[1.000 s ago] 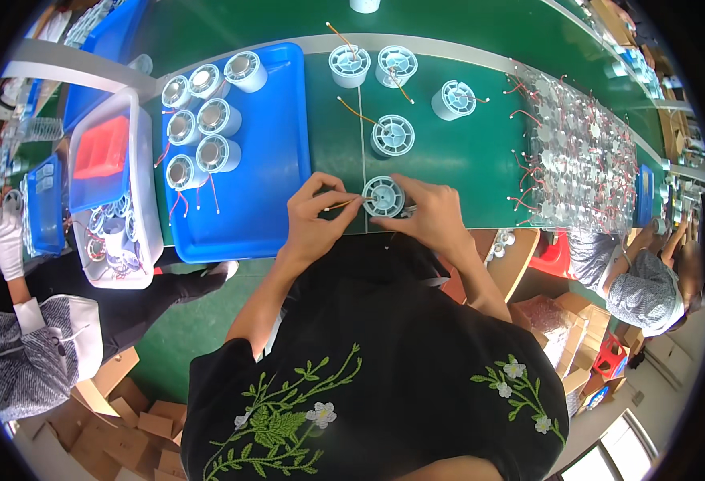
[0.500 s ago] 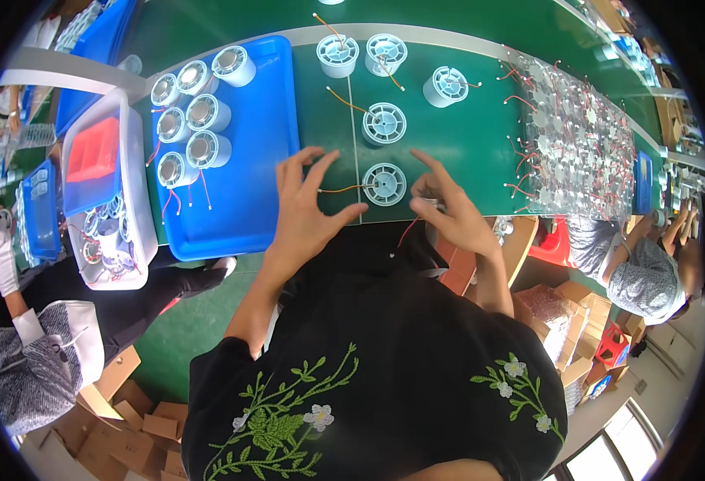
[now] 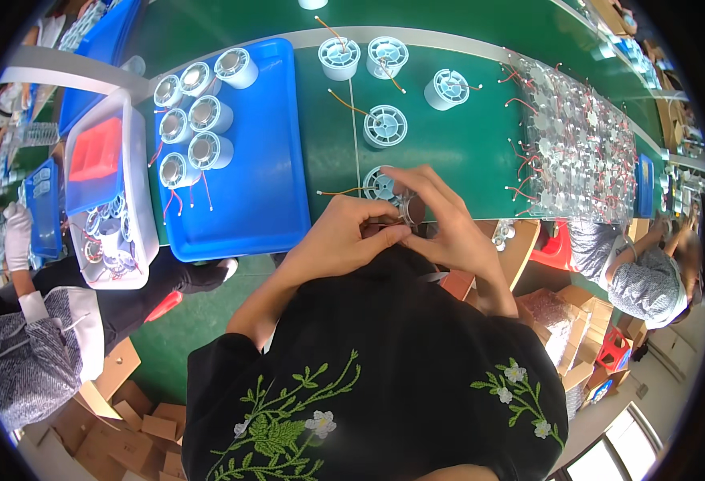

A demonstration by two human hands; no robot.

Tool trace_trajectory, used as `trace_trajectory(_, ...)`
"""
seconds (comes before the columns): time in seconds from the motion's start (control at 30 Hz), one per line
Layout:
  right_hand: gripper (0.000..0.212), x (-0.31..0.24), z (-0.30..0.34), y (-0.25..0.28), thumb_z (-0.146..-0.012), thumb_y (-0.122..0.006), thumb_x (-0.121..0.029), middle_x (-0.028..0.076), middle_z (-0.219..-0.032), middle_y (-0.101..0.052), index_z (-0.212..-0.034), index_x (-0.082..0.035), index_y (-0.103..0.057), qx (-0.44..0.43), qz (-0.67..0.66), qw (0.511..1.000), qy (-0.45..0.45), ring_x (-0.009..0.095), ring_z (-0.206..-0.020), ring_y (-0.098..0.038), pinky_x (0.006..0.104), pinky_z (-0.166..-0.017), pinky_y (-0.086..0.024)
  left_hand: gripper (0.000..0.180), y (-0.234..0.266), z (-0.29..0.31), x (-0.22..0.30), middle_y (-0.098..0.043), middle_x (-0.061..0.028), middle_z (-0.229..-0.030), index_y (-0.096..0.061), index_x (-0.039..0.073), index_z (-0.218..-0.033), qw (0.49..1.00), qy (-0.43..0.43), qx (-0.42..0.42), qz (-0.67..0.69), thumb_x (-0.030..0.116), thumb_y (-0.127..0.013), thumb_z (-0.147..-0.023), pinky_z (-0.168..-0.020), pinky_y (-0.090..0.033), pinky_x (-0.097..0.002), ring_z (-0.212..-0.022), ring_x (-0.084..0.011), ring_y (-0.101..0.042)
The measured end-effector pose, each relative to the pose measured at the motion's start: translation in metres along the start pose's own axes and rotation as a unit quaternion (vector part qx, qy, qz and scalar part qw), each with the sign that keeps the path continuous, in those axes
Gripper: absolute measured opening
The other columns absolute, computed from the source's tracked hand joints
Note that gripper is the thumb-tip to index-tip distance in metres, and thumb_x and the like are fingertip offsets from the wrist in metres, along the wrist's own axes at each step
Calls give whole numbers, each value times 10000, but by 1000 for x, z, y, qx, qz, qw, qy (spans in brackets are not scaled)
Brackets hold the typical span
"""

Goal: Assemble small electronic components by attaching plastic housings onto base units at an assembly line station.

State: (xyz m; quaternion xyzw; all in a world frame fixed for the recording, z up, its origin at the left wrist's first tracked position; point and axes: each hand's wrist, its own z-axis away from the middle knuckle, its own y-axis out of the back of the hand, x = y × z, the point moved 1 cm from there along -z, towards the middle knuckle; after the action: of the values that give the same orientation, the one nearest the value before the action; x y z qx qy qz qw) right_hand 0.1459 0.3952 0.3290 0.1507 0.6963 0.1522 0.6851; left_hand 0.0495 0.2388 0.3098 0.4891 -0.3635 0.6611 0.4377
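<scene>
Close to the table's front edge, my right hand (image 3: pixel 454 234) grips a small round metal-rimmed disc (image 3: pixel 415 210) by its edge, its flat face reddish brown. My left hand (image 3: pixel 344 235) meets it there, fingers curled and thumb pressed in beside the disc; what it pinches is hidden. Just beyond them stands a white round plastic housing (image 3: pixel 379 183) with a spoked top, partly covered by my right fingers. Its orange wire (image 3: pixel 338 192) lies out to the left. A similar housing (image 3: pixel 385 127) stands behind it.
Several more housings (image 3: pixel 447 89) stand farther back on the green table. At left a blue tray (image 3: pixel 268 160) holds several white cylinders with metal discs on top. A white bin (image 3: pixel 145 200) is beyond it. Wired parts in clear plastic (image 3: pixel 581 136) lie at right. Co-workers sit both sides.
My left hand, open before, has moved right and closed in beside my right hand. The right hand has brought the disc in front of the nearest housing, and its red wire no longer shows.
</scene>
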Motion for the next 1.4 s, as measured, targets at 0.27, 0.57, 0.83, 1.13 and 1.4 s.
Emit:
trace_trajectory(0.27,539,18,3,5,-700,-703,88,101,-1100,-542,-1208,-61,-602,27,-69,997,17,176,-877,-584,274,-714,-488,95,16,-2,-16,-580,-6,-799,-675,-3,-932,999,1,21,43,35,-609,-875,-625,-419,-219,-706,-81,-517)
trace_trajectory(0.57,425,24,-3,-23,-696,-735,47,97,-1014,-583,-1103,-49,-658,178,78,980,-46,174,-757,-609,273,-669,-506,132,17,-9,-29,-600,-77,-804,-704,42,-924,916,-172,254,-258,0,-656,-809,-585,-439,-261,-672,-167,-577)
trace_trajectory(0.83,369,35,-9,-34,-704,-739,-19,71,-1025,-602,-1063,-70,-673,164,186,969,-13,209,-730,-606,313,-644,-520,95,17,-3,-56,-599,-75,-767,-708,35,-883,915,-122,291,-252,9,-677,-796,-568,-443,-278,-654,-182,-579)
trace_trajectory(1.13,339,35,-14,-27,-680,-772,-76,26,-1026,-610,-1011,-100,-703,147,286,946,41,212,-768,-553,309,-606,-507,44,18,-10,-64,-606,-93,-776,-686,11,-833,915,-107,270,-279,34,-672,-798,-592,-460,-313,-671,-232,-589)
trace_trajectory(1.4,338,51,-16,-25,-734,-750,-53,71,-1056,-573,-1063,-92,-684,162,123,979,-30,166,-859,-551,274,-645,-498,177,20,-10,-45,-620,-127,-950,-654,-12,-970,878,-146,264,-372,63,-665,-810,-754,-478,-376,-857,-315,-596)
